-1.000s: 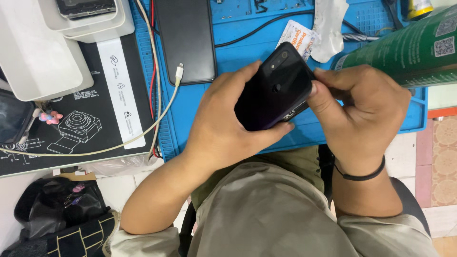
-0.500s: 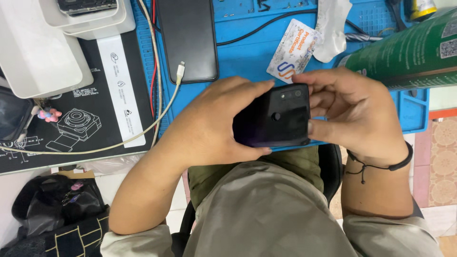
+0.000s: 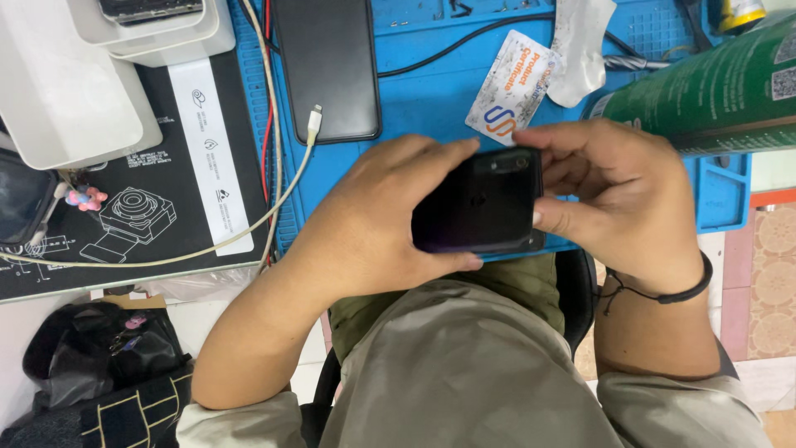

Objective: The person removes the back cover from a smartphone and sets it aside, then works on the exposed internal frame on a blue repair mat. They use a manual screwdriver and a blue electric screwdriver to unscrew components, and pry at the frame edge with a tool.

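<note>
Both my hands grip the black phone [image 3: 479, 202]: left hand [image 3: 377, 220] wraps its side, right hand [image 3: 618, 195] pinches the camera end, over the blue mat [image 3: 431, 99].

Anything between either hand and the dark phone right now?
Nothing visible. The left hand wraps the dark phone from the left and the right hand grips its right end, both in direct contact above the blue mat.

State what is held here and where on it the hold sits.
A dark phone, back up, held in both hands: left hand wraps its left end, right hand grips its right end.
</note>
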